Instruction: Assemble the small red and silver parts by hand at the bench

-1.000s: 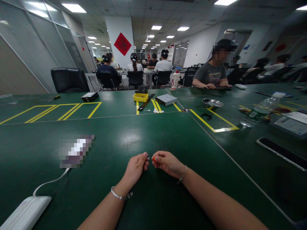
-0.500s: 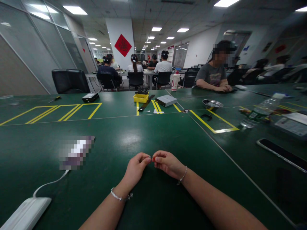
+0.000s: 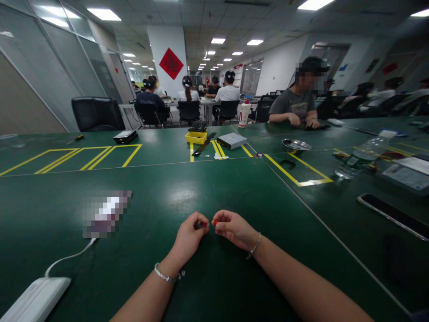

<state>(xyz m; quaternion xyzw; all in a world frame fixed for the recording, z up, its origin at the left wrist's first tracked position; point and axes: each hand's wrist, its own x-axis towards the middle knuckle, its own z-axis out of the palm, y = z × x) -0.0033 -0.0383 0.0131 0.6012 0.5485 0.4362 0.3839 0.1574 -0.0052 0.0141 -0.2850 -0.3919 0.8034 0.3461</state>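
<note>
Just above the green table [image 3: 144, 192], my two hands are close together, fingertips facing. My left hand [image 3: 191, 232] pinches a small red-and-grey piece [image 3: 205, 224] between thumb and forefinger. A small orange-red piece [image 3: 215, 222] is pinched in the fingertips of my right hand [image 3: 233, 228]. A narrow gap separates the two pieces. Both are too small for me to tell their kind, and the fingers cover most of them.
Left lies a blurred-out device [image 3: 107, 214] cabled to a white power bank [image 3: 36, 297]. Right are a phone [image 3: 395, 217], a plastic bottle [image 3: 365, 154] and a metal bowl [image 3: 296, 145]. Farther back are a yellow tray [image 3: 196, 137] and a grey drive [image 3: 232, 141]. A person [image 3: 295, 103] sits opposite.
My left fingers have shifted slightly, and red now shows on the piece in them. More of the right hand's orange-red piece is visible. The seated person's hands have moved.
</note>
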